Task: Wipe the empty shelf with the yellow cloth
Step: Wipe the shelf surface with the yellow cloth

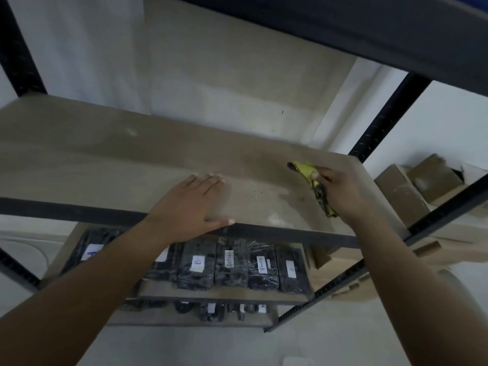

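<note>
right hand (340,191) grips the bunched cloth (314,184) at the shelf's (105,154) right side, long axis running upper-left to lower-right, while the left hand (190,204) lies flat, fingers straight, mid-frame

We pressed our flat left hand (194,204) on the dusty brown shelf board (105,159); at three o'clock our right hand (340,192) gripped the dirty yellow cloth (307,170).

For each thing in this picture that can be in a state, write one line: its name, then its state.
Left hand: flat, fingers straight, resting on the shelf.
Right hand: gripping the yellow cloth.
Yellow cloth: bunched, dirty, at the shelf's right end.
Empty shelf: bare, dusty, specks near the cloth.
Wrapped black packages: labelled, in a row on the shelf below.
</note>
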Tool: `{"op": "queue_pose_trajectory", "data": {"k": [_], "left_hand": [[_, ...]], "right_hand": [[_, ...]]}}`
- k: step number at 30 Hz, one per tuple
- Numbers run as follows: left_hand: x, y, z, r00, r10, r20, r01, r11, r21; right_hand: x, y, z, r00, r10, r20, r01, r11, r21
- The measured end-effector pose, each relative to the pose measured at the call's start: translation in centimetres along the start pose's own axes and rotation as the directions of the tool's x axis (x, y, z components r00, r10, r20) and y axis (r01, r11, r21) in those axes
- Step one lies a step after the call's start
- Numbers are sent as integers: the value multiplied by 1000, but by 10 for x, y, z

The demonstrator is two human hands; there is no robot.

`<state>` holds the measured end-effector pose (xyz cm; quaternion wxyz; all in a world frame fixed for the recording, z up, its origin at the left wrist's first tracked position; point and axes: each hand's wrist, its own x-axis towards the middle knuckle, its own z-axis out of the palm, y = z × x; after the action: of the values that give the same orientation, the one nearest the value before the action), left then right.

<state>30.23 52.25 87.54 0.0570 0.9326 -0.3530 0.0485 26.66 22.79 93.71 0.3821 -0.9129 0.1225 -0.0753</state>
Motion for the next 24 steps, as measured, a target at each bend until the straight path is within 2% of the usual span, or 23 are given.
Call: {"op": "queue_pose_trajectory", "data": {"k": [3, 4, 6, 9, 11, 12, 14, 15, 17, 19, 21, 24], "left_hand": [[-6, -7, 1, 998, -44, 49, 44, 999, -3], [-6, -7, 1, 997, -49, 61, 50, 999, -6], [-4, -6, 1, 996, -47, 79, 48, 999, -16], [-3, -3, -1, 996, -45, 77, 48, 998, -39], [-4, -4, -1, 997, -41, 68, 44, 998, -51], [-4, -4, -2, 997, -33, 73, 38, 997, -62], [-5, -6, -2, 996, -19, 82, 27, 995, -96], [-5, -8, -3, 997, -10, 79, 19, 994, -111], [-6, -13, -5, 998, 16, 68, -9, 995, -103], [-7, -21, -7, 998, 34, 56, -30, 997, -64], [-8, -29, -10, 998, 28, 55, -26, 999, -41], [-11, -39, -8, 998, -5, 65, 6, 1000, -16]], "right_hand": [[16, 10, 30, 999, -27, 22, 33, 929, -368], [11, 8, 40, 999, -42, 29, 51, 893, -447], [-9, 3, 55, 993, -115, 21, 110, 862, -496], [-60, -8, 70, 941, -337, 28, 323, 869, -375], [-87, -10, 71, 918, -393, 46, 393, 891, -226], [-94, -10, 66, 940, -331, 80, 338, 935, -108], [-101, -18, 50, 969, -134, 208, 106, 984, 140], [-98, -22, 39, 976, -62, 209, 16, 977, 213], [-81, -25, 19, 997, 42, 57, -57, 956, 289], [-57, -21, 11, 996, 23, -85, -11, 991, 132], [-35, -11, 17, 991, -33, -129, 15, 991, -136], [-6, 22, 41, 999, -40, 32, 51, 834, -550]]}}
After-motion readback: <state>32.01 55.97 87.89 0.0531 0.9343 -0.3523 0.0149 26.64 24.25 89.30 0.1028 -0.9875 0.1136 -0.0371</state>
